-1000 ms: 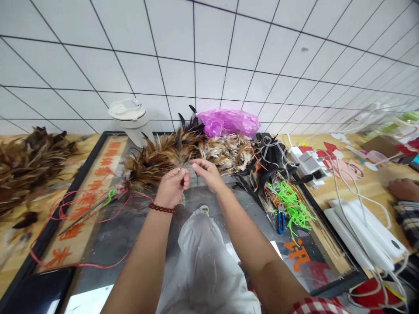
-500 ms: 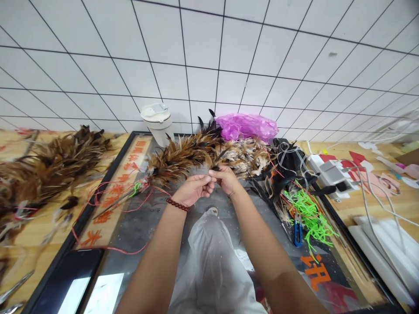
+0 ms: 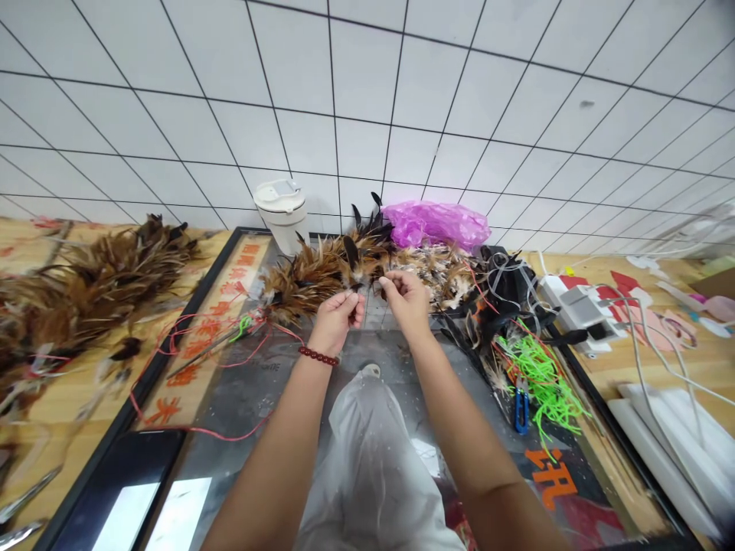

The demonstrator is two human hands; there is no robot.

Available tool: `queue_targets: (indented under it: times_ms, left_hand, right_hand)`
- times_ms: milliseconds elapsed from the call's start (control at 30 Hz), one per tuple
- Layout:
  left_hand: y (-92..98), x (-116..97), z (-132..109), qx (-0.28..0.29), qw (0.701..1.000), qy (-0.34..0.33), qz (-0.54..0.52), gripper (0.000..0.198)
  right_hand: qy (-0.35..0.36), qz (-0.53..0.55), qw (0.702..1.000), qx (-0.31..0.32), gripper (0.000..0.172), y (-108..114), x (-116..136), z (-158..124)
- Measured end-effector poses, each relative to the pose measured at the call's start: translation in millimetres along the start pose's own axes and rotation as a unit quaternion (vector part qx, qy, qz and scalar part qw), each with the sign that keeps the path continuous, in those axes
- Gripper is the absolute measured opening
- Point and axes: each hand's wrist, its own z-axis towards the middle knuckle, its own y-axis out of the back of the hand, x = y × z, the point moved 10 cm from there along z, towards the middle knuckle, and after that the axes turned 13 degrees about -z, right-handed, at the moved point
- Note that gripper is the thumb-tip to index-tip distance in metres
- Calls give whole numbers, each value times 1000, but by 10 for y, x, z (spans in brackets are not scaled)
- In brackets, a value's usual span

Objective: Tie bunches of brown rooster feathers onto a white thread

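Note:
My left hand (image 3: 338, 317), with a red bead bracelet on the wrist, is closed in a pinch on a dark brown feather (image 3: 351, 259) that stands up from its fingers. My right hand (image 3: 406, 298) is closed in a pinch on another small feather just to the right. Both hands hover over the near edge of a brown feather duster (image 3: 304, 279) lying on the glass-topped table (image 3: 241, 398). A heap of loose brown and pale feathers (image 3: 439, 268) lies right behind my right hand.
A white lidded cup (image 3: 282, 214) and a pink plastic bag (image 3: 432, 223) stand at the tiled wall. Red cord (image 3: 189, 344) loops left; green cords (image 3: 537, 371) and blue snips (image 3: 521, 409) lie right. Finished dusters (image 3: 97, 279) pile at left. White boxes and cables sit at right.
The view swung right then steadied. My hands came together half a second ago and have now drawn slightly apart, each lifted with a feather pinched.

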Motion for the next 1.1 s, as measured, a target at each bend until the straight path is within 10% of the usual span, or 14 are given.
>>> queue_targets:
  times_ms: [133,333,567,900,1100]
  left_hand:
    - [85,-37,21,-42,998,-36,3,30]
    - [208,-93,30,-94,993,-72,-25,30]
    - [225,-116,24,-104,991,-74,-43,30]
    - [217,-119,13,-106,991,-77,-38,29]
    - [199,-119,14,-101,991,-80,-45,27]
  right_hand:
    - [66,-223,972,34,16,-28,-83,-23]
    - [146,-20,941,305,12,-465,-71,-239]
    - [57,-157,985,38,21,96,-92,27]
    - [51,-310,902,295,15,-165,-221,-128]
    - [40,-250,956,145,13,12,-26,-3]
